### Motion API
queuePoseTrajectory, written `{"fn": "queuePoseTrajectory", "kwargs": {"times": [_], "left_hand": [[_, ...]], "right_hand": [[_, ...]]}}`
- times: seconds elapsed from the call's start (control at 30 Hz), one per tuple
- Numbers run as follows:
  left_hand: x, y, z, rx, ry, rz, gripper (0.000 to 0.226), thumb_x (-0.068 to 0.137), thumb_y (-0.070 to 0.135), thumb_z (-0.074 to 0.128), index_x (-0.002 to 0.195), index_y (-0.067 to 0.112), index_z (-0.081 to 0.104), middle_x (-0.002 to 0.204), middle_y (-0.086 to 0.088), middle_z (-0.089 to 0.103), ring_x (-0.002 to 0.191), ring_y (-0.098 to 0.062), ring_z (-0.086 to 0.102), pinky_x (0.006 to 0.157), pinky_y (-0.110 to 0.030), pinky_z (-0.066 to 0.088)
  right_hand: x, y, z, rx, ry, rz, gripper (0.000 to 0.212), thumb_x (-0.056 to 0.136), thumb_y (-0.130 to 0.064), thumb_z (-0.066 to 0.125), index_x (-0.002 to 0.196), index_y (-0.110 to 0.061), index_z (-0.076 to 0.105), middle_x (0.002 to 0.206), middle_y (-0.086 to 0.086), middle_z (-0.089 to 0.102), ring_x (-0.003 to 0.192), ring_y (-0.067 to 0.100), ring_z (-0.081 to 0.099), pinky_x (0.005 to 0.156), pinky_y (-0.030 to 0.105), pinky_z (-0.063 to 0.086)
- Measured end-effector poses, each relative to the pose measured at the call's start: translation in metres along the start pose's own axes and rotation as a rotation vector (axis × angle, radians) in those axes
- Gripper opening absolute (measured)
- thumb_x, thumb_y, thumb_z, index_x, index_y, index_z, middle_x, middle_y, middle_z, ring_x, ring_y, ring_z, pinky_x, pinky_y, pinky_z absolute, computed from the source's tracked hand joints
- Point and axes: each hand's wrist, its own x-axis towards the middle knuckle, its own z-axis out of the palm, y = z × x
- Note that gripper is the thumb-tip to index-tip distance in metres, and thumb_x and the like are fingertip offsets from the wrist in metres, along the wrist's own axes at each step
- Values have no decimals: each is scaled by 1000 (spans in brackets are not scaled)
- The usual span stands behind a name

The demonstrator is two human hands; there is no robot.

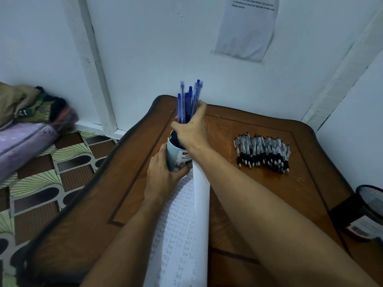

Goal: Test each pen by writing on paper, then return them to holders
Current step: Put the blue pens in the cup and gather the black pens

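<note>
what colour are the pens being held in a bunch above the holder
Blue: the bunch of pens in the right hand shows clearly in the head view.

Home room — folded bedding (31, 112) by wall, patterned floor mat (62, 162), wooden table (269, 193)

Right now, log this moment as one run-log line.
left hand: holds pen holder | right hand: grips blue pens above holder | black pens: lying on table | paper: filled with test writing
</note>
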Motion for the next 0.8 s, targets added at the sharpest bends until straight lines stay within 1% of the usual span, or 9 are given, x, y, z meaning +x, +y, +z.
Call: {"fn": "queuePoseTrajectory", "kwargs": {"times": [0.03, 0.1, 0.23, 0.37, 0.43, 0.5, 0.63, 0.7, 0.8], "left_hand": [[0, -1, 0, -12, -4, -5, 95, 60, 69, 74, 141, 31, 43, 120, 4, 61, 109, -17, 61, 82, -42, 59], [1, -5, 0, -20, -5, -14, 96, 59, 72, 76, 140, 33, 43, 119, 5, 61, 109, -17, 62, 82, -42, 59], [1, -7, 1, -15, -9, -24, 98, 59, 72, 79, 142, 36, 40, 123, 6, 60, 112, -17, 61, 86, -41, 58], [0, -5, 2, -2, -4, -6, 100, 60, 71, 78, 144, 37, 37, 126, 6, 59, 115, -16, 59, 88, -42, 57], [0, -4, 1, 4, -5, -3, 100, 60, 70, 77, 145, 38, 36, 127, 6, 58, 116, -15, 58, 88, -42, 57], [0, -4, 1, 10, -3, 0, 100, 61, 71, 77, 145, 37, 35, 128, 6, 58, 116, -14, 58, 88, -42, 57], [0, -5, 1, 22, -3, 0, 102, 60, 71, 76, 145, 35, 36, 127, 7, 58, 116, -14, 57, 89, -43, 57], [0, -5, 1, 21, -2, -7, 102, 59, 72, 76, 145, 34, 36, 127, 7, 58, 116, -14, 57, 88, -43, 57], [0, -5, 2, 20, -2, -17, 104, 58, 76, 73, 145, 34, 36, 127, 7, 58, 117, -14, 57, 89, -44, 57]], "right_hand": [[0, 0, -2, 4, -15, -1, 68, 81, 4, 69, 132, -22, 32, 109, 7, 63, 92, 21, 66, 77, 28, 57], [-2, 1, -6, 6, -45, 0, 71, 82, 5, 68, 135, -22, 30, 110, 6, 63, 93, 18, 66, 82, 30, 57], [-1, 2, -14, -10, -126, 1, 64, 90, 1, 64, 136, -22, 26, 106, 1, 61, 90, 9, 63, 75, 18, 51], [1, 1, -17, 6, -150, 29, 56, 92, -5, 66, 130, -19, 28, 99, -9, 58, 85, 3, 60, 73, 18, 47], [1, 1, -18, 15, -152, 45, 53, 92, -4, 66, 127, -19, 29, 96, -10, 56, 82, 5, 62, 69, 17, 50], [1, 2, -19, 37, -155, 54, 51, 92, -3, 67, 124, -20, 30, 98, -8, 57, 86, 10, 66, 71, 21, 53], [0, 2, -20, 24, -174, 39, 46, 91, -4, 68, 115, -23, 33, 103, 1, 60, 84, 9, 64, 67, 17, 50], [1, 2, -21, 27, -168, 47, 46, 90, -5, 69, 112, -25, 34, 103, 7, 62, 84, 16, 67, 70, 23, 53], [1, 2, -23, 6, -174, 59, 48, 88, -7, 71, 114, -30, 38, 105, 14, 67, 90, 25, 70, 77, 35, 59]]}}
